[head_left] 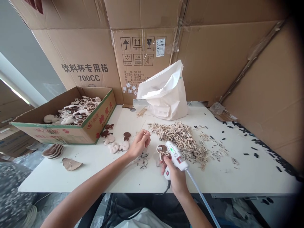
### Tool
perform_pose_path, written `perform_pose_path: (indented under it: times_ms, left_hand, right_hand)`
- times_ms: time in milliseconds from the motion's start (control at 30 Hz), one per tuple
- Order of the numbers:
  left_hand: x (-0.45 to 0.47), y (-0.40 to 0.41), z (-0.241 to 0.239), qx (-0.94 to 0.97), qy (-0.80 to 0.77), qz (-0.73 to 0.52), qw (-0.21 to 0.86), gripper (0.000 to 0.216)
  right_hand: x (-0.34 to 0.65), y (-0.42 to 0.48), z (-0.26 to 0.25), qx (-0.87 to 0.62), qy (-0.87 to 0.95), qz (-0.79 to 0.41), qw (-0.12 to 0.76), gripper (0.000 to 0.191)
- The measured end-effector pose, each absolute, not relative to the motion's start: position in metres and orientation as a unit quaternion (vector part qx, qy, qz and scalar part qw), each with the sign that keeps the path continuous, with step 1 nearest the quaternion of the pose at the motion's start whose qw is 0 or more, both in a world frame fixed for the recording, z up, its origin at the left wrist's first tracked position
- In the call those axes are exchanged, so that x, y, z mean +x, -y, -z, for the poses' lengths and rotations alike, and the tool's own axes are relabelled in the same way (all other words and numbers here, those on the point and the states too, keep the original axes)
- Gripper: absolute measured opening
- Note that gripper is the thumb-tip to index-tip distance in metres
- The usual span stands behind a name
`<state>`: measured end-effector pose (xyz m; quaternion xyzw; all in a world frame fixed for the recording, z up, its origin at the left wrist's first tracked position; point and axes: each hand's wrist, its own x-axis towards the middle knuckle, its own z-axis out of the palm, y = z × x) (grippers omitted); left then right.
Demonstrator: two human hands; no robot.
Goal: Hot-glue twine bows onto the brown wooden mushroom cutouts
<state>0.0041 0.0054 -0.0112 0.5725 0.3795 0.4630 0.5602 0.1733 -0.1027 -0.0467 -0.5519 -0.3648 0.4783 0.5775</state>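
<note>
My right hand [177, 177] is closed around a white hot glue gun [175, 153] with a green lit display and a long glue stick trailing from its back. The same hand also holds a small brown and cream felt piece [161, 148] with a cream string bow and a small label. My left hand [142, 142] hovers over the table with its fingers curled together; whatever they hold, if anything, is hidden. Right of it lies a heap of small cream string bits [180, 136]. Brown felt pieces [127, 136] and cream ones [114, 148] lie to its left.
An open carton [95, 131] at the left holds many finished-looking felt pieces. A white bag [173, 101] stands at the back, near some thin wooden sticks [142, 111]. Small black pieces [256, 155] are strewn at the right. Tall cardboard walls [201, 63] enclose the table [99, 180].
</note>
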Motion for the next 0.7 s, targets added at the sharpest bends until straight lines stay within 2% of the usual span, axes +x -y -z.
perform_pose_path:
  times_ms: [333,700]
  left_hand:
    - [0.0045,-0.0050,0.0119,0.560,-0.383,-0.463,0.571,0.023]
    - [0.0038,-0.0047,0.0089,0.633,-0.367,-0.442,0.519,0.034]
  right_hand:
    - [0.1728,0.1015,0.0455,-0.547,0.359,-0.480,0.584,0.039]
    - [0.1730,0.1019,0.0457,-0.547,0.368,-0.475,0.583,0.040]
